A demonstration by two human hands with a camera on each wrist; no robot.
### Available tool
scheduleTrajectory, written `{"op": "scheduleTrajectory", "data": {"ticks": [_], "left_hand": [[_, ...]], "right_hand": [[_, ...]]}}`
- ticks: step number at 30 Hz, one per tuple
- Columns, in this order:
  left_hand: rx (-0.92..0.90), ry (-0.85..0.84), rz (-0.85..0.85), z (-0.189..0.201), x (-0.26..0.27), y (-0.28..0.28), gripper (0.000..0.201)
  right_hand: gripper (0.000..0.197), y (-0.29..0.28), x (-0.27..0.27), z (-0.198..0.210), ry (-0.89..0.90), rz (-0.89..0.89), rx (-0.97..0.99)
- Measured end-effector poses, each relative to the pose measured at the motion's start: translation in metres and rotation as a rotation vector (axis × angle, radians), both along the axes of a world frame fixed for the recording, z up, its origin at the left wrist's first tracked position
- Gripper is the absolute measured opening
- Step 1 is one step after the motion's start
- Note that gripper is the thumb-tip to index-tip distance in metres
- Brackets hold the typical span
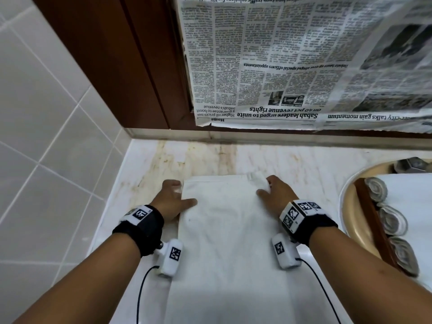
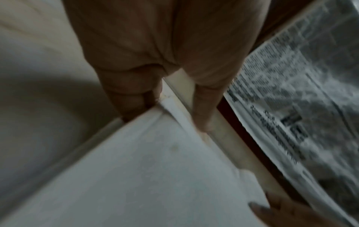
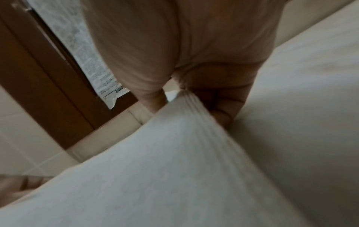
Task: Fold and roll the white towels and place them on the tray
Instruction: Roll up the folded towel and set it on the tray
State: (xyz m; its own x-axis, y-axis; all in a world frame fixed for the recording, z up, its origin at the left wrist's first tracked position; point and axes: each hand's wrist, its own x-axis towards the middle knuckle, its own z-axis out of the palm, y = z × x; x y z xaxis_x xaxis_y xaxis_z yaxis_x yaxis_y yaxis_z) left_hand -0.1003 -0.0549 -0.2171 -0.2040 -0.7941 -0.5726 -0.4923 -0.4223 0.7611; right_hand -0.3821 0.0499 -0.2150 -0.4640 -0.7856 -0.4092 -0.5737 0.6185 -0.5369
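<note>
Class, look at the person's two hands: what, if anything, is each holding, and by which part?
Both hold the white towel at its far end: left hand grips the far left corner, right hand pinches the far right corner.

A bathroom is shown, most likely in a hotel or guest house; pale glazed wall tiles point(image 1: 46, 118) are seen at the left, meeting a stained marble-like tabletop point(image 1: 194, 160); a beige basin point(image 1: 350, 206) is sunk into it at the right, with a metal tap fitting point(image 1: 411, 166) at its rim; a dark wooden frame point(image 1: 121, 61) is covered with taped newspaper point(image 1: 292, 59); rolled towels point(image 1: 392, 220) are lined up on a wooden tray point(image 1: 371, 206) laid over the basin.
</note>
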Motion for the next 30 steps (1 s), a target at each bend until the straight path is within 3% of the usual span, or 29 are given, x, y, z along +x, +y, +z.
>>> {"op": "scheduleTrajectory", "data": {"ticks": [1, 3, 5, 7, 9, 11, 12, 13, 15, 17, 18, 20, 22, 23, 27, 29, 30], "left_hand": [[-0.059, -0.028, 0.026, -0.003, 0.001, 0.0, 0.066], [-0.124, 0.079, 0.19, -0.004, 0.002, 0.002, 0.056], [-0.279, 0.069, 0.236, -0.004, 0.002, 0.006, 0.057], [-0.574, -0.15, 0.048, 0.001, 0.0, 0.019, 0.06], [-0.74, -0.17, -0.309, 0.007, -0.009, 0.036, 0.06], [-0.521, -0.195, -0.741, 0.006, -0.018, 0.049, 0.065], [-0.394, -0.346, -0.897, 0.001, -0.019, 0.05, 0.068], [-0.327, -0.502, -0.944, -0.006, -0.018, 0.047, 0.068], [-0.223, -0.677, -0.729, -0.007, -0.016, 0.038, 0.065], [-0.17, -0.725, -0.453, 0.001, -0.015, 0.035, 0.067], [-0.249, -0.741, -0.449, 0.002, -0.017, 0.04, 0.069], [-0.47, -0.64, -0.679, 0.004, -0.023, 0.056, 0.069], [-0.46, -0.535, -0.97, -0.005, -0.021, 0.068, 0.063], [-0.395, -0.558, -1.014, -0.011, -0.017, 0.069, 0.06], [-0.233, -0.758, -0.697, -0.008, -0.004, 0.046, 0.062], [-0.344, -0.839, -0.647, 0.001, -0.01, 0.053, 0.067], [-0.462, -0.796, -0.733, 0.001, -0.015, 0.061, 0.07]], "right_hand": [[0.021, 0.0, 0.001, 0.001, 0.001, -0.032, -0.019], [0.019, 0.001, 0.004, 0.004, 0.011, -0.107, -0.062], [0.037, 0.004, 0.01, 0.009, 0.096, -0.147, -0.1], [0.058, 0.009, 0.021, 0.016, 0.282, -0.04, -0.176], [0.072, 0.014, 0.034, 0.019, 0.329, 0.275, -0.215], [0.078, 0.017, 0.045, 0.016, 0.228, 0.592, -0.05], [0.081, 0.019, 0.047, 0.011, 0.194, 0.652, 0.083], [0.084, 0.02, 0.045, 0.006, 0.195, 0.636, 0.19], [0.084, 0.023, 0.041, -0.001, 0.264, 0.468, 0.301], [0.083, 0.028, 0.043, 0.0, 0.392, 0.345, 0.348], [0.084, 0.032, 0.048, 0.001, 0.427, 0.35, 0.32], [0.086, 0.041, 0.066, 0.003, 0.356, 0.486, 0.186], [0.082, 0.052, 0.082, 0.001, 0.203, 0.656, 0.173], [0.08, 0.058, 0.083, -0.005, 0.177, 0.673, 0.204], [0.077, 0.077, 0.067, -0.015, 0.323, 0.313, 0.266], [0.082, 0.082, 0.069, -0.011, 0.438, 0.26, 0.274], [0.084, 0.084, 0.074, -0.009, 0.449, 0.297, 0.226]]}}
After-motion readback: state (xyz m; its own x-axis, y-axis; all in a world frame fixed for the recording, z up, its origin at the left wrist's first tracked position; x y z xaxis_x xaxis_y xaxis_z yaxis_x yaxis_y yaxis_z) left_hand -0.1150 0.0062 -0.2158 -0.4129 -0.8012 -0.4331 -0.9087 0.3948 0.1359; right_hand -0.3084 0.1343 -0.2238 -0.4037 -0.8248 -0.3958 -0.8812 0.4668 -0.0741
